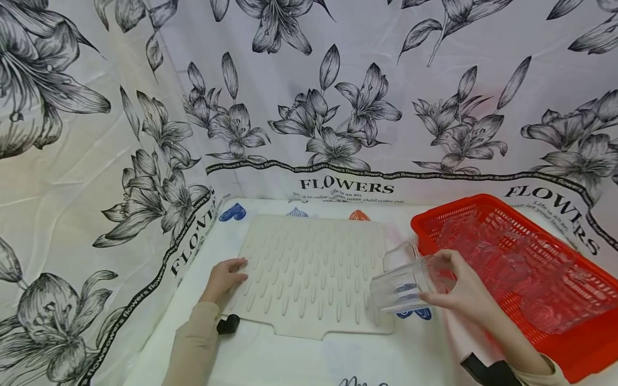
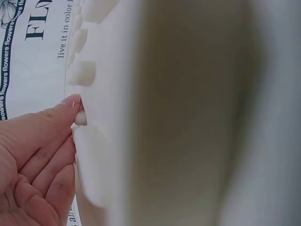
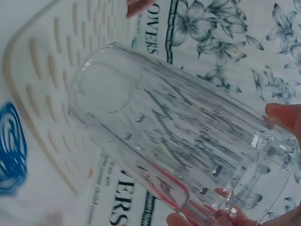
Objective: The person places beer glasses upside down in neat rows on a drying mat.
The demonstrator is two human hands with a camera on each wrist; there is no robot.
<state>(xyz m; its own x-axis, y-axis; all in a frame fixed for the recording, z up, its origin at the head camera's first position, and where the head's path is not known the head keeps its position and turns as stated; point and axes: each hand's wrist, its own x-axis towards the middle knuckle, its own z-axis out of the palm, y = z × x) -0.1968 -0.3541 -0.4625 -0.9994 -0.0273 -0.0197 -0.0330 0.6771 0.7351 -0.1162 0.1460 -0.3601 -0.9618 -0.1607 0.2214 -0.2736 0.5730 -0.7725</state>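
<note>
A cream drying mat (image 1: 314, 268) with raised ribs lies flat on the table. My left hand (image 1: 226, 279) is at its left edge; in the left wrist view, thumb and fingers (image 2: 70, 101) pinch that edge. My right hand (image 1: 461, 284) grips a clear mug (image 1: 398, 287) near its thick base, beside the mat's right side. The mug is tipped nearly sideways, its mouth toward the mat. In the right wrist view, the see-through mug (image 3: 155, 117) has a handle-like loop along its lower side, and the fingertips are around the base.
A red slatted basket (image 1: 458, 206) with several clear cups (image 1: 507, 268) stands to the right, close to my right forearm. The white table cover has coloured hearts (image 1: 233, 212). A flower-printed curtain (image 1: 333, 182) hangs behind and on the left.
</note>
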